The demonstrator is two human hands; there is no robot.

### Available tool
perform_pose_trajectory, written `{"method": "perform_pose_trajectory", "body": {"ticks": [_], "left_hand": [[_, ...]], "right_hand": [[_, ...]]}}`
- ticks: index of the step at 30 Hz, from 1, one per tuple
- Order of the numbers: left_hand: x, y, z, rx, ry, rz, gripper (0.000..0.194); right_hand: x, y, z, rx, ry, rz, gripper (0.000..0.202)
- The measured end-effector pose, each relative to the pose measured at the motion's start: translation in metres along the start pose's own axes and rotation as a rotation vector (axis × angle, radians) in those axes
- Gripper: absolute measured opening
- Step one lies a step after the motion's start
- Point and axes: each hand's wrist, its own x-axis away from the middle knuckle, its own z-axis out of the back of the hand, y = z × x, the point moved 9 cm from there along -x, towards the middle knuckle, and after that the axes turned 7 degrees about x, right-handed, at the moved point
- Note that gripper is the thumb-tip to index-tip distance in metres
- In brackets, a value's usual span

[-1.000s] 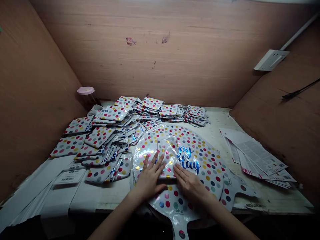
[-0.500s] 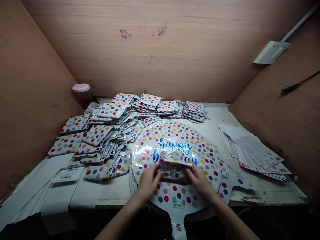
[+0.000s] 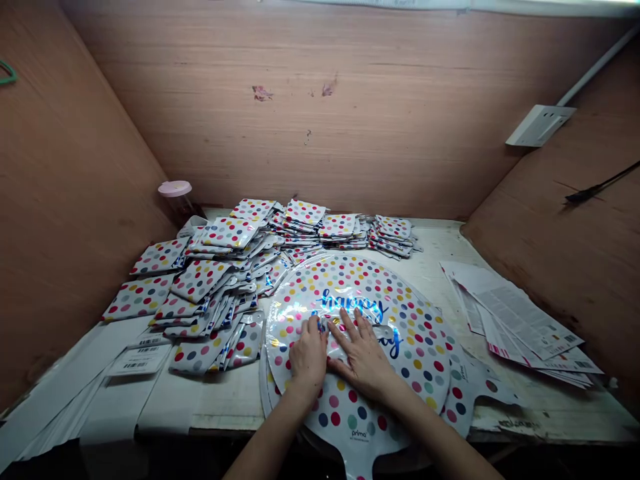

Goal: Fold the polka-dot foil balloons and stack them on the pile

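Note:
Flat round foil balloons with coloured dots and blue lettering (image 3: 420, 340) lie stacked at the table's front. On top of them, a small folded foil piece (image 3: 383, 331) is mostly covered by my hands; its rounded tab shows to the right of my fingers. My left hand (image 3: 307, 353) is closed, its fingers curled at the left end of the folded piece. My right hand (image 3: 361, 357) lies flat with its fingers spread, pressing on the piece beside the left hand.
Piles of folded dotted foil packets (image 3: 200, 280) fill the left and back of the table (image 3: 227, 400). Printed cards (image 3: 525, 313) lie at the right, white paper strips (image 3: 75, 387) and barcode labels (image 3: 137, 360) at the left. A pink-lidded container (image 3: 175, 189) stands in the back left corner.
The folded piece, held up between both hands before, is now down on the balloons. My right hand has opened and flattened over it. The camera view has tilted up slightly.

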Motion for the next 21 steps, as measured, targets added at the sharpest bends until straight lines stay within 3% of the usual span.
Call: {"method": "perform_pose_trajectory", "body": {"ticks": [3, 8, 11, 14, 16, 18, 19, 21], "left_hand": [[-0.001, 0.003, 0.013, 0.002, 0.143, -0.078, 0.027], [-0.007, 0.007, 0.009, -0.052, -0.051, -0.023, 0.032], [0.000, 0.010, 0.002, -0.016, -0.086, 0.008, 0.032], [0.014, 0.004, -0.006, 0.133, -0.028, 0.027, 0.027], [0.020, -0.011, -0.001, 0.369, 0.016, 0.024, 0.017], [0.017, -0.045, 0.032, 0.629, 0.115, 0.034, 0.013], [0.013, -0.071, 0.061, 0.709, 0.205, 0.058, 0.016], [0.006, -0.144, 0.144, 0.666, 0.522, 0.184, 0.022]], "right_hand": [[-0.001, 0.004, -0.002, -0.021, -0.035, 0.007, 0.082], [-0.003, 0.008, -0.006, -0.004, -0.044, -0.033, 0.090], [-0.006, 0.008, -0.010, 0.013, 0.002, -0.024, 0.090], [-0.004, 0.002, -0.003, 0.018, 0.109, 0.044, 0.086], [0.004, 0.003, 0.009, 0.000, 0.196, 0.068, 0.085], [0.020, 0.013, 0.020, -0.022, 0.270, 0.044, 0.084], [0.030, 0.021, 0.024, -0.029, 0.298, 0.020, 0.082], [0.052, 0.032, 0.025, -0.036, 0.372, 0.003, 0.080]]}}
